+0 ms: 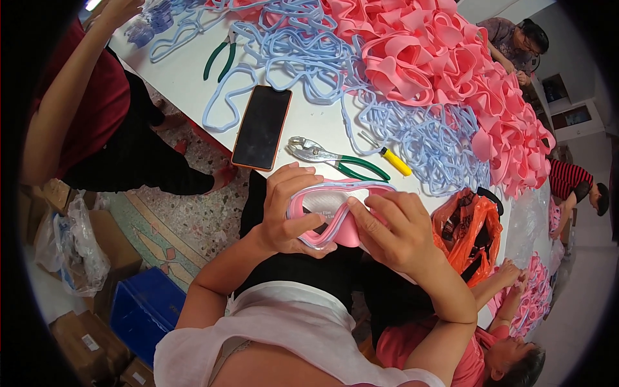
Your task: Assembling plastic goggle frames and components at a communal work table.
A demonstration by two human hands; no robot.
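Observation:
A pair of pink swim goggles [349, 233] with a pale blue rim and a clear lens bearing print is held over the near table edge. My left hand [284, 213] is closed around its left end, the thumb across the front of the rim. On the other side my right hand [400, 232] grips the goggles, its fingers bent and pressing at the middle and right of the rim; part of that end is hidden behind the fingers. Just beyond lie green-handled pliers [338, 158] and a yellow-handled tool [395, 161].
A black-screened phone [262, 127], more green-handled pliers [221, 58], a heap of light blue frames [419, 138] and a big pile of pink soft pieces [412, 55] cover the table. An orange plastic bag [461, 226] sits right. Other people work around it. A blue bin [147, 306] stands lower left.

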